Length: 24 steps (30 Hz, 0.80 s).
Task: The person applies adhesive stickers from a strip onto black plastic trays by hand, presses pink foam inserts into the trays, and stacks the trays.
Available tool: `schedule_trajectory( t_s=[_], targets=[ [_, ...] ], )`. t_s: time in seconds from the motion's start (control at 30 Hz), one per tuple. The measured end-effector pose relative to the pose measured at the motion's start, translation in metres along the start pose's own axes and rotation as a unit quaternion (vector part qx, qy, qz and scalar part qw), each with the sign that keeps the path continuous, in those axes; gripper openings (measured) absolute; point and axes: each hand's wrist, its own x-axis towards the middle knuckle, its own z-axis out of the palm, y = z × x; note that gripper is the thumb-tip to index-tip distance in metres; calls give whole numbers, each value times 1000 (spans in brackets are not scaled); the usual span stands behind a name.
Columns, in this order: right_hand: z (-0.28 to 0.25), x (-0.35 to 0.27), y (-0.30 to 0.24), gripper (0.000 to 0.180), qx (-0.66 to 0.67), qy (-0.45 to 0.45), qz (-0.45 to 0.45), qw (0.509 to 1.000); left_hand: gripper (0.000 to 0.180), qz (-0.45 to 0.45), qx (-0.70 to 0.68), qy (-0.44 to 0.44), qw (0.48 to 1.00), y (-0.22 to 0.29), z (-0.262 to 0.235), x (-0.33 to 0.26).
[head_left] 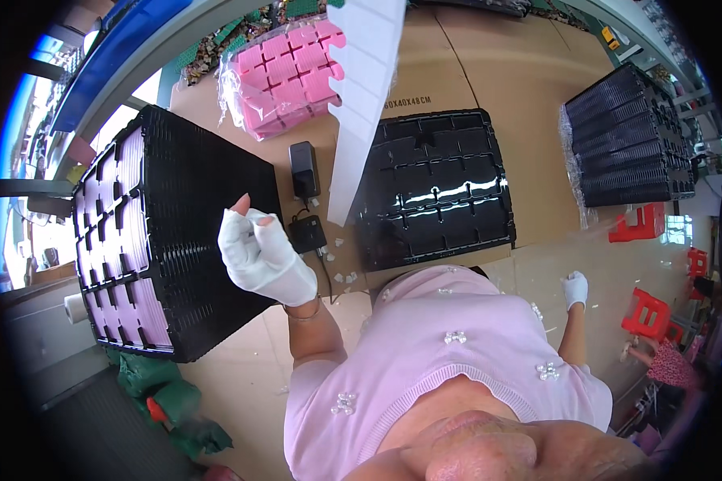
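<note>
My left hand (266, 255), in a white glove with bare fingertips, is raised beside a tall stack of black plastic trays (208, 232). Its thumb and forefinger stand apart, and I see nothing between them. The stack's left side shows pale, lilac-looking pockets. Low on the right, away from the table, my right hand (574, 290) is closed in a white glove, with nothing showing from it. A shiny black tray (437, 188) with divided pockets lies on the cardboard-covered table in front of me. A white strip with a notched edge (365, 104) hangs across the view, partly covering the table.
A pink pocketed tray stack (289, 76) in clear film lies at the back left. Near the left stack are a black power bank (303, 168) and adapter (308, 234). Wrapped black trays (626, 136) stand right. Red stools (646, 313) and another person (674, 361) are farther right.
</note>
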Motion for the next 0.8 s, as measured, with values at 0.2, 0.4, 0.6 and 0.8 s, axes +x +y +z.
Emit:
schedule_trajectory(
  t_s=[0.2,0.4,0.6,0.8],
  targets=[
    [169,-36,192,22,-262,-205,27,943,48,274,5,-70,959,90,81,29],
    [138,6,44,8,91,-43,-42,994,7,-38,-172,-260,949,96,88,42],
    [-96,-19,-249,9,501,-94,-308,803,8,-8,-175,-341,923,96,104,21],
    [-194,-62,-375,13,548,-211,-494,642,9,-7,-157,-338,928,105,102,8]
  ],
)
